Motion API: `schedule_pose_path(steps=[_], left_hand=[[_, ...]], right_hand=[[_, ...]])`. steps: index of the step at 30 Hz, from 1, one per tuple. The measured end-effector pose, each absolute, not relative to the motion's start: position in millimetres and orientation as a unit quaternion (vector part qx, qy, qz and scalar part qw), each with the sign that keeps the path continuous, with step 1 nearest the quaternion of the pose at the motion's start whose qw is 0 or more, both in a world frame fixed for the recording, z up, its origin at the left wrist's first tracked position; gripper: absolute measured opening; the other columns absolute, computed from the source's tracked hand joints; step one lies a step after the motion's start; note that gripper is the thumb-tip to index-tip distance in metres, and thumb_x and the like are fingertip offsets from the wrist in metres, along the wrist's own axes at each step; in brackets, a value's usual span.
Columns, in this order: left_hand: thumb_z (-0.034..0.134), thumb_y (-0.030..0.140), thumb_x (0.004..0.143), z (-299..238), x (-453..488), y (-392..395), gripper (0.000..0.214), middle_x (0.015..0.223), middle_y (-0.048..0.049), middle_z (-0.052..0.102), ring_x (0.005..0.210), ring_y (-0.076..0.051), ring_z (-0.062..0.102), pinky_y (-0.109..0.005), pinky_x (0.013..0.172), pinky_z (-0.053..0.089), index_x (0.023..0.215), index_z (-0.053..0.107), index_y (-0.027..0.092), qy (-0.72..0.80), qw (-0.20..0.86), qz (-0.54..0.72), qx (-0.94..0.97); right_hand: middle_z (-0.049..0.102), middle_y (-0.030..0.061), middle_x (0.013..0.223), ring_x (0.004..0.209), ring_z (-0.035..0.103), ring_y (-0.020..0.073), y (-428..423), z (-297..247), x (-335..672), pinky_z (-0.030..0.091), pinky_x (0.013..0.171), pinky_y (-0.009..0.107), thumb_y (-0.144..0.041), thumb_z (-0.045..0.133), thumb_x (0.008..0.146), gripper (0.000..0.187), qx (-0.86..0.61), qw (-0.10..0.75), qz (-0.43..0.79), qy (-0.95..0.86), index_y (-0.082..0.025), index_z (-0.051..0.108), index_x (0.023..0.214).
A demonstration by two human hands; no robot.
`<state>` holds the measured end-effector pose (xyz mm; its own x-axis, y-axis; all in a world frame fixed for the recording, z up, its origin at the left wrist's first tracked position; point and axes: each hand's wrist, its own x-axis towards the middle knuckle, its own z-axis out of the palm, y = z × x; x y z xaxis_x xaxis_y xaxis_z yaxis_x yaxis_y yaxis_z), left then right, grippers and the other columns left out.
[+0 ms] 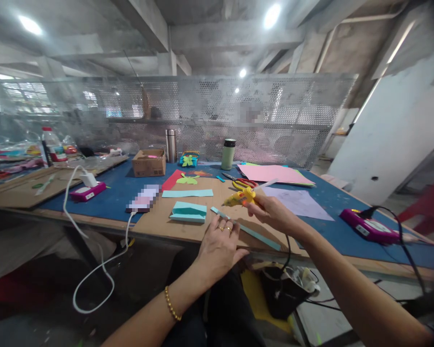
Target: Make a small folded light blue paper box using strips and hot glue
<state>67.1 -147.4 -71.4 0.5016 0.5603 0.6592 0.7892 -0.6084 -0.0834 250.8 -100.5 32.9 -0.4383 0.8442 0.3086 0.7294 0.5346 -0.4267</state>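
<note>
My right hand (275, 212) grips a yellow glue gun (240, 196), its nozzle pointing left and down over a long teal paper strip (255, 233) on the brown board (173, 226). Fingers of my left hand (220, 243) lie flat on the strip's left part, pressing it to the board. A folded teal paper piece (188, 212) lies just left of that hand. Another flat teal strip (187, 193) lies further back.
Orange-handled scissors (243, 182), pink paper sheets (275, 173), a cardboard box (149, 162), a steel flask (171, 145) and a green tumbler (228, 153) stand behind. A phone (142, 198) on a white cable and pink devices (369, 226) sit on the blue table (112, 197).
</note>
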Motion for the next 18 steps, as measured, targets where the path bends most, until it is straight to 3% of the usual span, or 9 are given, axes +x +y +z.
schedule_pose_path(steps=[8,12,18], left_hand=[[0.065,0.052,0.084,-70,67,-148,0.063,0.124,-0.017,0.063,0.122,-0.029,0.055,-0.048,0.113,0.031,0.13,0.054,0.01,-0.392,0.175,-0.318,-0.845],[0.066,0.054,0.083,-72,67,-147,0.067,0.125,-0.0167,0.063,0.123,-0.029,0.055,-0.047,0.115,0.029,0.129,0.053,0.008,-0.396,0.176,-0.315,-0.845],[0.065,0.052,0.085,-71,66,-149,0.064,0.126,-0.0179,0.063,0.124,-0.03,0.054,-0.048,0.114,0.031,0.13,0.053,0.008,-0.398,0.178,-0.309,-0.846]], right_hand=[[0.063,0.0037,0.069,0.057,0.05,0.015,-78,8,324,0.036,0.056,0.027,-0.049,0.052,0.087,0.031,-0.498,0.264,-0.082,-0.822,-0.019,0.062,0.088],[0.067,0.0115,0.087,0.071,0.06,0.0212,-61,-11,373,0.043,0.065,0.032,-0.051,0.055,0.086,0.033,-0.507,0.226,-0.092,-0.827,-0.019,0.062,0.093],[0.066,0.0151,0.097,0.075,0.062,0.0242,-71,-4,385,0.047,0.068,0.036,-0.05,0.059,0.082,0.04,-0.534,0.217,-0.087,-0.813,-0.015,0.066,0.1]])
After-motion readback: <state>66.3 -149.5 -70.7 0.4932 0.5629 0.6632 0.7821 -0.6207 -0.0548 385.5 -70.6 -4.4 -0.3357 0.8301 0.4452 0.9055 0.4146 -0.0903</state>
